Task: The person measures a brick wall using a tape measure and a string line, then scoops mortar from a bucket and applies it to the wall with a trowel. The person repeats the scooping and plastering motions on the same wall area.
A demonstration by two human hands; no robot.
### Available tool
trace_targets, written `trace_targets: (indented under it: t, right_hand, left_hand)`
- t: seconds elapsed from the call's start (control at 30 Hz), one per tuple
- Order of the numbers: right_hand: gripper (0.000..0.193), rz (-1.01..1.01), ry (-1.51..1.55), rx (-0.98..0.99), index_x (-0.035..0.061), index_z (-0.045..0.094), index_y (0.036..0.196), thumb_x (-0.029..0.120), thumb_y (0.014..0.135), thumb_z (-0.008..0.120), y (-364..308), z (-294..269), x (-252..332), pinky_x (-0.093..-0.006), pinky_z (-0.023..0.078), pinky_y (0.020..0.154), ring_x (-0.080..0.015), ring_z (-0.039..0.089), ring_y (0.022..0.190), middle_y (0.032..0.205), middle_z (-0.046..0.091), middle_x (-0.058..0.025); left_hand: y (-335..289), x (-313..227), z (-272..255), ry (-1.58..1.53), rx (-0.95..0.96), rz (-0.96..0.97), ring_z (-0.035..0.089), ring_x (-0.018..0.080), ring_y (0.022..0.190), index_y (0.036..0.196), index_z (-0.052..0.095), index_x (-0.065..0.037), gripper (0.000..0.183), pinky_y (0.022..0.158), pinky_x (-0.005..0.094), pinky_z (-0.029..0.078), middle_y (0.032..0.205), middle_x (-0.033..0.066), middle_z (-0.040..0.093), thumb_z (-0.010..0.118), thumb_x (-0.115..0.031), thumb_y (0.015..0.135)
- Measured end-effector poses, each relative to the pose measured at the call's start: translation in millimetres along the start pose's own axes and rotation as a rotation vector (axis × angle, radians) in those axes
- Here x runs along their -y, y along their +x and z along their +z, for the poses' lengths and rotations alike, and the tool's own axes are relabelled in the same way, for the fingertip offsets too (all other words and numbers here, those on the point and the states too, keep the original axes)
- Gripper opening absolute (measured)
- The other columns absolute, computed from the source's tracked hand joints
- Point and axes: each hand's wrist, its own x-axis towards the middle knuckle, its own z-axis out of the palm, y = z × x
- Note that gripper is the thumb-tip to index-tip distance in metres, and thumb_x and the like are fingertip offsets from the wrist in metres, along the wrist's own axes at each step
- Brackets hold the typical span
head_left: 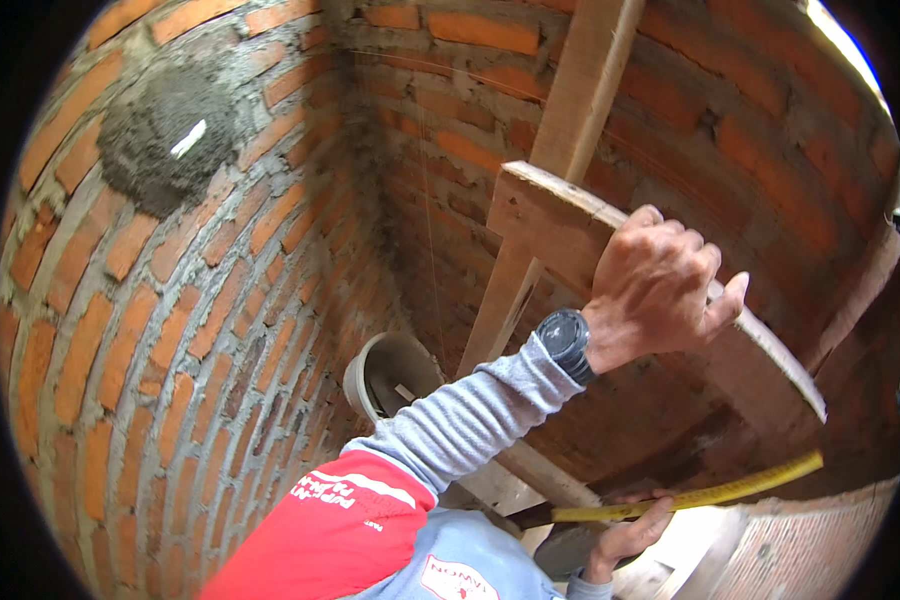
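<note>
My left hand (660,285), at the end of a grey sleeve with a dark watch (564,345), is closed over the top edge of a wooden board (555,218). This board lies across an upright timber (585,90) and slants down to the right. Lower down, my right hand (630,540) grips a yellow tape measure (740,482), thumb and fingers pressed on its blade. The blade runs out to the right, with its end free below the board. Where the tape's case is, I cannot make out clearly.
On the left rises a brick wall (180,330) with a round patch of wet mortar (160,150) bearing a white chip (188,139). Another brick wall (760,90) stands behind the board. A pale bucket (355,385) is below in the corner. Thin strings hang near the corner.
</note>
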Motion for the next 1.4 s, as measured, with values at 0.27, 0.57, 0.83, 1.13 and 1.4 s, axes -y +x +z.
trace_targets:
  t: [0.27,0.57,0.83,1.13,1.4]
  right_hand:
    - [0.036,-0.208,-0.01,-0.341,0.0002,0.056,0.103,0.03,0.116,0.043,-23.8,-34.6,0.9,-0.0323,0.052,0.068,-0.0172,0.057,0.07,0.084,0.057,-0.0076]
    - [0.026,0.279,-0.733,-0.686,-0.0035,0.061,0.121,0.015,0.107,0.051,-152.9,-188.9,-92.0,-0.0401,0.052,0.086,-0.0262,0.067,0.095,0.099,0.07,-0.0141]
    - [0.029,0.835,-0.758,-0.654,-0.0021,0.068,0.122,0.009,0.1,0.053,-276.2,-246.3,-226.7,-0.0371,0.057,0.084,-0.0267,0.075,0.094,0.103,0.078,-0.0172]
    - [0.025,0.944,-0.854,-0.513,-0.0004,0.073,0.116,0.011,0.096,0.062,-307.2,-269.9,-266.5,-0.038,0.054,0.08,-0.0257,0.073,0.091,0.099,0.078,-0.0157]
    - [0.036,1.187,-1.319,-0.207,-0.0045,0.072,0.11,0.028,0.095,0.07,-308.0,-304.8,-286.1,-0.0456,0.056,0.086,-0.0415,0.074,0.096,0.103,0.076,-0.0253]
  left_hand:
    - [-6.5,40.6,10.7,0.184,-0.351,0.291,0.062,0.0256,0.056,0.068,0.071,-0.019,0.042,0.057,0.0418,0.049,0.057,0.0058,0.059,0.072,-0.054,0.091]
    - [2.9,28.5,-23.6,0.163,0.152,-0.056,0.075,0.0338,0.077,0.096,0.084,-0.021,0.052,0.074,0.0436,0.058,0.081,0.0074,0.078,0.056,-0.065,0.097]
    - [2.2,33.7,-23.6,0.147,0.123,0.072,0.065,0.0371,0.076,0.085,0.067,-0.013,0.038,0.076,0.0483,0.049,0.08,0.0118,0.068,0.055,-0.045,0.101]
    - [7.1,66.3,-12.6,0.278,0.264,0.238,0.071,0.022,0.119,0.128,0.076,-0.022,0.044,0.101,0.0351,0.055,0.13,0.0006,0.074,0.043,-0.045,0.109]
    - [11.6,65.5,-24.0,0.164,0.291,0.226,0.074,0.0198,0.113,0.122,0.078,-0.017,0.037,0.097,0.0332,0.057,0.131,0.0006,0.074,0.05,-0.037,0.109]
